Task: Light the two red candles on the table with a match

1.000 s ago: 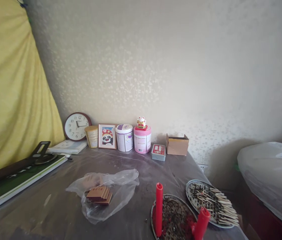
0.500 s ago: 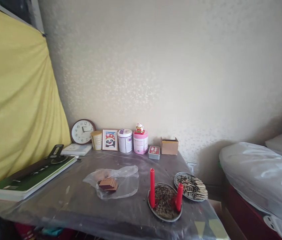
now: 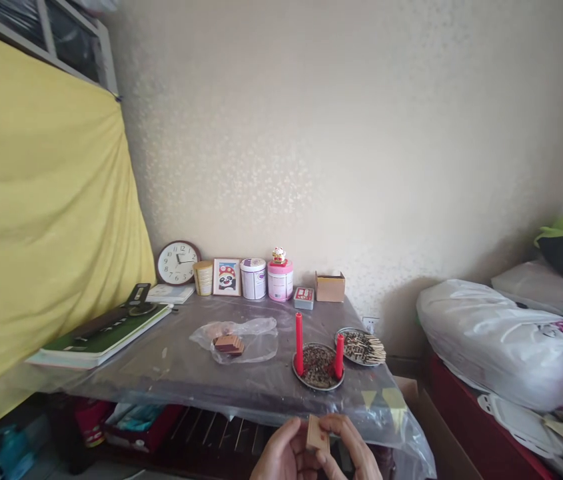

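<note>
At the bottom edge, my left hand (image 3: 281, 455) and my right hand (image 3: 354, 453) meet around a small tan box (image 3: 318, 434), likely a matchbox, both pinching it with closed fingers. Ahead stands a table (image 3: 171, 373) covered in clear plastic. On it a round metal dish (image 3: 318, 368) holds two upright red candles (image 3: 299, 343), the right one shorter. Beside it a second dish (image 3: 361, 347) is piled with matchsticks. A clear plastic bag (image 3: 246, 337) holds several brown matchboxes (image 3: 228, 344).
Along the wall stand a clock (image 3: 178, 263), a framed picture (image 3: 226, 277), tins (image 3: 253, 278), a pink tub (image 3: 280, 280) and a cardboard box (image 3: 330, 287). A green book (image 3: 101, 330) lies at left before a yellow curtain (image 3: 36, 220). White bags (image 3: 496, 343) sit at right.
The view has pulled back from the table, which now looks smaller and farther. Both hands have come into view at the bottom, holding the small tan box.
</note>
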A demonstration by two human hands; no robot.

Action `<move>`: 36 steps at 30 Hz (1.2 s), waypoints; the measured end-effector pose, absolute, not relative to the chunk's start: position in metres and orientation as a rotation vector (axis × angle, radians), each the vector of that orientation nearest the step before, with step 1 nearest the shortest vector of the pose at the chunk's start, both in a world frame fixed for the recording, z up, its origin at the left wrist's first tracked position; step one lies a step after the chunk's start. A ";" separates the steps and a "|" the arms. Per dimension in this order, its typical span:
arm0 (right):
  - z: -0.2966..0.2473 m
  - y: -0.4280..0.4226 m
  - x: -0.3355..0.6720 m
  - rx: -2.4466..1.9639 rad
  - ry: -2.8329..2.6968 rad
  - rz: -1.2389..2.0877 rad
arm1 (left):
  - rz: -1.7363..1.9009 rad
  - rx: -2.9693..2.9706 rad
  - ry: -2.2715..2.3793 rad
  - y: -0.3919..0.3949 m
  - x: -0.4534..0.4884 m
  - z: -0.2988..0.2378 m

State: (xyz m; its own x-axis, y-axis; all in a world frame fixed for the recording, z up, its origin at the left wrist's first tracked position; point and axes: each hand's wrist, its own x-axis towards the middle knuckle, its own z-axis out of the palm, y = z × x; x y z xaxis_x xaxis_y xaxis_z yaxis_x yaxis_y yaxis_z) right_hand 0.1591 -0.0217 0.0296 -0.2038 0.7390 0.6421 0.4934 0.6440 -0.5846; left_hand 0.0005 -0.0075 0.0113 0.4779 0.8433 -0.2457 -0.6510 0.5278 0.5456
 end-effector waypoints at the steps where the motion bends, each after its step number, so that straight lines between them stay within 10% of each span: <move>1: 0.033 -0.024 0.160 -1.006 -1.873 0.320 | 0.947 0.404 0.528 -0.010 0.001 0.015; 36: 0.037 -0.038 0.151 -0.997 -1.884 0.551 | 1.035 0.511 0.249 -0.024 0.002 0.028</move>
